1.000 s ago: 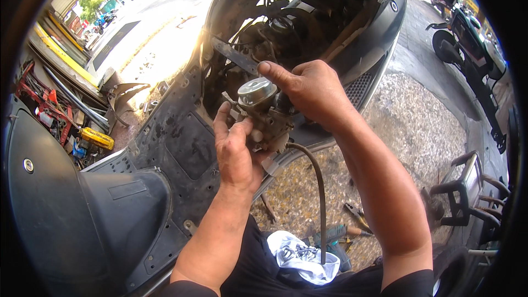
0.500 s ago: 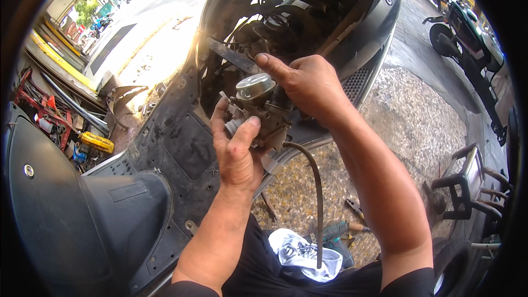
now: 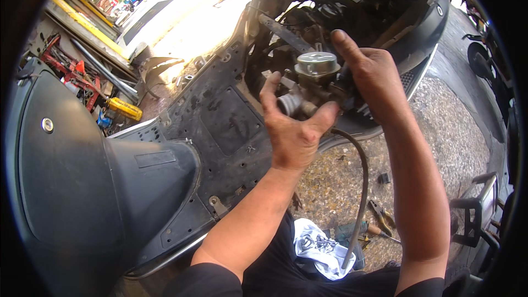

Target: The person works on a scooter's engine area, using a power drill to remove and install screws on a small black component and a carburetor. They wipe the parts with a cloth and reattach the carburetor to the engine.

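I hold a metal carburetor [image 3: 317,64], round silver cap upward, in front of the open body of a dark scooter [image 3: 396,0]. My left hand [image 3: 289,126] is closed on its left and lower side, beside a ridged metal inlet, with the thumb toward the right. My right hand [image 3: 374,80] grips its right side at a black rubber part; the thumb points up and the other fingers are mostly hidden. A dark hose [image 3: 363,187] hangs from below the carburetor to a white cloth [image 3: 316,242] at my lap. The footboard [image 3: 225,132] lies left of my hands.
Scooter seat or panel [image 3: 66,176] at left; red metal parts [image 3: 74,66] and a yellow-handled object [image 3: 124,109] beyond it. Pliers [image 3: 379,214] and a power tool [image 3: 352,234] lie on the speckled ground. A black metal frame [image 3: 467,214] and other vehicles [image 3: 478,60] are at right.
The whole view has shifted, so the scooter appears farther right and higher. My left thumb has swung rightward along the carburetor's lower part, and my right thumb points more steeply upward.
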`<state>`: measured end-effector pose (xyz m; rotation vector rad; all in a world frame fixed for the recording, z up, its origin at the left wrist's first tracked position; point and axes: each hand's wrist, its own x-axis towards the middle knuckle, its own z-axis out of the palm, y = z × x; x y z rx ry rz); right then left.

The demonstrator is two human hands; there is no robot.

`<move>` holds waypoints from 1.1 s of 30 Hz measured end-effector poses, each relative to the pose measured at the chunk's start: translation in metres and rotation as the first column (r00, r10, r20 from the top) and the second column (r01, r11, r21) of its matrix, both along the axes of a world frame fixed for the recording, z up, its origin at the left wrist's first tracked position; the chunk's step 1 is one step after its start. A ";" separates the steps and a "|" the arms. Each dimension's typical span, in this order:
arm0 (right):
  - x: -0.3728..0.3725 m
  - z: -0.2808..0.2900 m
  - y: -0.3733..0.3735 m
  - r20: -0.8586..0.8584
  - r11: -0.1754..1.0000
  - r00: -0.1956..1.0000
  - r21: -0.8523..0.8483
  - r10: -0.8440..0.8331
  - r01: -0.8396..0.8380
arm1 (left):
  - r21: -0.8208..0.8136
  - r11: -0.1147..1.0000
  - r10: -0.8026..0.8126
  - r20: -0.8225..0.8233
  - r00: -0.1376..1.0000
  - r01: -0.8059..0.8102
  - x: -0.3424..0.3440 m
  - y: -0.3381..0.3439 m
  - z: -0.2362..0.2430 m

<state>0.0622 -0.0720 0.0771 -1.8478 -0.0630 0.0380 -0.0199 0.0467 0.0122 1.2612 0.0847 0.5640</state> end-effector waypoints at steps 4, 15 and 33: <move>-0.011 -0.002 -0.007 0.046 0.978 0.996 0.193 0.071 -0.079 | -0.083 0.996 -0.045 -0.053 0.998 0.040 0.002 0.007 0.000; -0.091 -0.128 0.011 0.076 0.990 0.993 0.105 0.085 -0.093 | -0.482 0.854 -0.183 0.078 0.980 0.198 -0.004 0.031 0.009; -0.051 -0.167 0.351 0.208 0.415 0.370 -0.617 0.906 -0.669 | -0.553 0.828 -0.036 0.118 0.992 0.096 0.025 0.085 -0.006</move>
